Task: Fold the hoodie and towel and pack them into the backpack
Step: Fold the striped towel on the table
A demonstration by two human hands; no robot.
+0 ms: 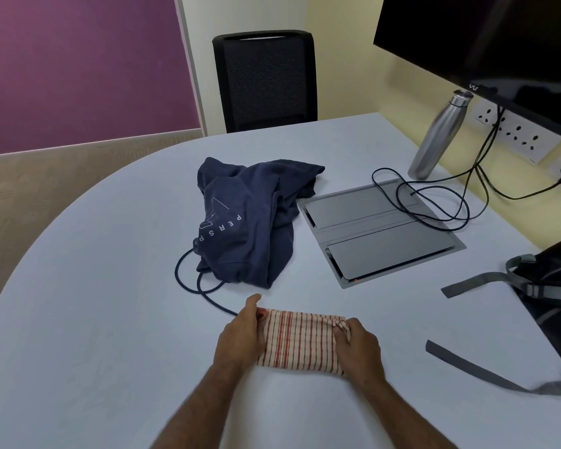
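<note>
A cream towel with red stripes [297, 341] lies folded into a small rectangle on the table near me. My left hand [240, 338] grips its left end, thumb up, and my right hand [358, 346] grips its right end by the fringe. Behind the towel a navy hoodie [250, 222] with white lettering lies crumpled, its dark drawcord looping toward my left hand. The black backpack [554, 286] with grey straps sits at the right table edge, partly out of frame.
The pale grey table [94, 303] has a grey cable hatch [379, 231] set in it with black cables over it. A steel bottle [439, 136] stands at the back right under a monitor [486, 43]. A black chair [264, 81] stands beyond the table.
</note>
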